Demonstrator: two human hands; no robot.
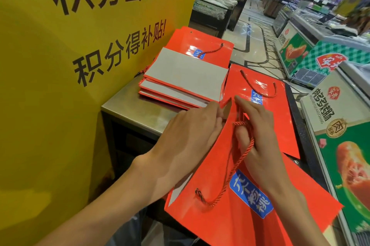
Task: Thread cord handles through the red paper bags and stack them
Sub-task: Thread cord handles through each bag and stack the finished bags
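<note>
Step in hand: threading. The red bag (230, 215) lies tilted off the worktop's (128, 109) near edge. The left hand (192, 135) pinches its top edge; the right hand (258, 141) holds the cord (240, 159), whose other end is already knotted at 1 hole. Next move probably calls for feeding the free end through the second hole. Stacked bags (184, 81) occupy the far corner beside a yellow sign (60, 65); supermarket freezers (320, 55) stand to the right.
</note>
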